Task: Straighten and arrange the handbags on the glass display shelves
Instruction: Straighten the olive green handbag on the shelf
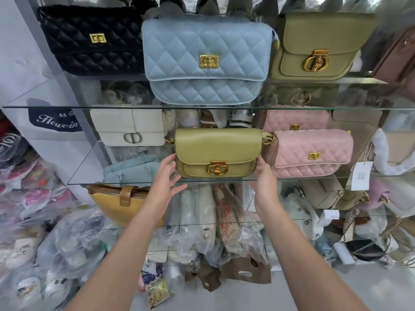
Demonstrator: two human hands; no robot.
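Note:
A small olive-green handbag [215, 151] with a gold clasp stands upright at the front of the middle glass shelf [94, 182]. My left hand [167, 176] rests against its left side with fingers spread. My right hand [265, 176] touches its right side. A pink quilted handbag [314, 153] stands right beside it, and a white handbag [132, 129] sits further back on the left. On the upper glass shelf [67, 107] stand a black quilted bag [92, 41], a light blue quilted bag [206, 59] and a larger olive bag [318, 48].
A mustard bag [121, 205] and beige bags [323, 194] lie on the lower shelf. Plastic-wrapped goods [45, 232] are piled on the floor at the left and under the shelves. A white price tag [360, 176] hangs at the right.

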